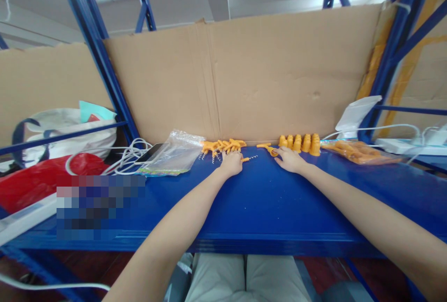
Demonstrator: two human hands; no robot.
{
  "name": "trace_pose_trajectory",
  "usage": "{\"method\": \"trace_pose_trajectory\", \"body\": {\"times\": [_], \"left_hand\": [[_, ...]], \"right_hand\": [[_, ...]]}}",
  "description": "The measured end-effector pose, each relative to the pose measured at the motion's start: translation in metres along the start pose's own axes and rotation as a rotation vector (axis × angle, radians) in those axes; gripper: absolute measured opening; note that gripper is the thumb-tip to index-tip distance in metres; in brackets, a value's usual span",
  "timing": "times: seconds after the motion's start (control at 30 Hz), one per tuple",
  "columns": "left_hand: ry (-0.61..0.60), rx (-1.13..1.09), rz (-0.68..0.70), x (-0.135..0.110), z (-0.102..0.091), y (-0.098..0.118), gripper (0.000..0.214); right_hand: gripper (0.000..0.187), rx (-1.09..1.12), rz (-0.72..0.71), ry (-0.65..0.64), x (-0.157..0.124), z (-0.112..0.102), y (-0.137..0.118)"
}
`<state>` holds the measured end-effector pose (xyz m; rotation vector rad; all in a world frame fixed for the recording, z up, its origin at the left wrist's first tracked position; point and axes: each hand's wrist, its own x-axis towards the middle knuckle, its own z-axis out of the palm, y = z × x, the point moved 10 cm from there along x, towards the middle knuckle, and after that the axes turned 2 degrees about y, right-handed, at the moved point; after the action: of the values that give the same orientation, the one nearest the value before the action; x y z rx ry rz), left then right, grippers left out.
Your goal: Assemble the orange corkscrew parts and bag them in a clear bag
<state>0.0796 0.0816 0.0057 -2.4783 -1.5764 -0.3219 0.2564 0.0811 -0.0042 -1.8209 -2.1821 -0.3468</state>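
Note:
My left hand (231,163) is closed around an orange corkscrew (248,158), whose metal spiral sticks out to the right. Behind and left of that hand lies a pile of orange corkscrew handles (210,146), several with spirals pointing toward me. The fingers of my right hand (290,159) are curled on an orange hollow cup-like piece (273,151), held low over the blue shelf. An orange forked piece (263,145) is just behind it. Beside my right hand, several orange stepped, cup-like bodies (306,144) stand in rows.
A clear plastic bag (178,153) lies left of the pile, near white cables (131,157) and a red bag (52,178). On the right is a bag of orange parts (361,151). Cardboard (279,74) walls the back of the blue shelf (251,213).

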Motion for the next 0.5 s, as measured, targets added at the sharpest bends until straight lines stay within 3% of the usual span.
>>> {"method": "trace_pose_trajectory", "body": {"times": [0.5], "left_hand": [[-0.009, 0.001, 0.009, 0.0023, 0.0037, -0.0009, 0.032]], "right_hand": [[0.044, -0.059, 0.061, -0.038, -0.0026, -0.0019, -0.0022]]}}
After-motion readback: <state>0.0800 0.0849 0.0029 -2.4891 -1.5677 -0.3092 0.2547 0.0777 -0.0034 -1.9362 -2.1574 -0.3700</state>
